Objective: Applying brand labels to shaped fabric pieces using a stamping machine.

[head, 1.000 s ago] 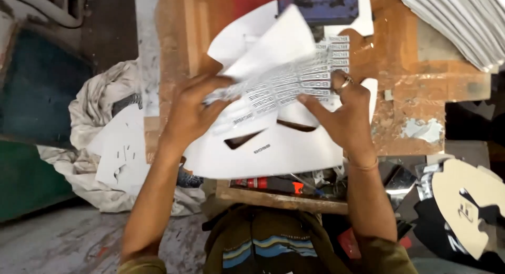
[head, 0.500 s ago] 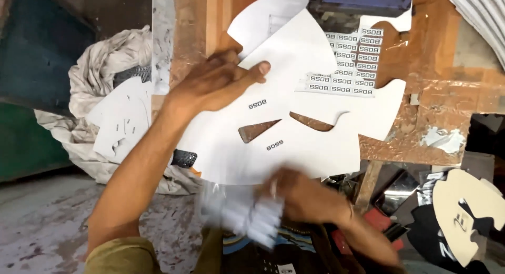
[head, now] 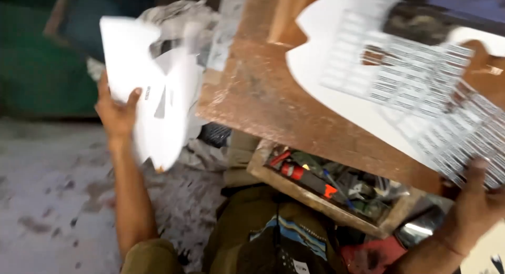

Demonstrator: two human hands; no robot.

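Observation:
My left hand [head: 117, 111] grips a white cut-out sheet [head: 150, 90] with slots in it, held out to the left of the wooden worktable [head: 252, 100], over the floor. It is blurred by motion. At the lower right, my right hand [head: 476, 200] holds the near edge of a sheet of printed barcode labels [head: 463, 132]. A second label sheet [head: 389, 69] lies on a large white cut-out piece [head: 321, 58] resting on the table.
An open wooden tray [head: 315, 198] under the table edge holds several tools, one with a red handle. A heap of crumpled pale cloth [head: 179, 21] lies left of the table. The stained concrete floor [head: 47, 200] is at the lower left.
My left hand has lifted the slotted white sheet off the table and swung it out to the left. My right hand moved from below the table edge to the label sheet at right.

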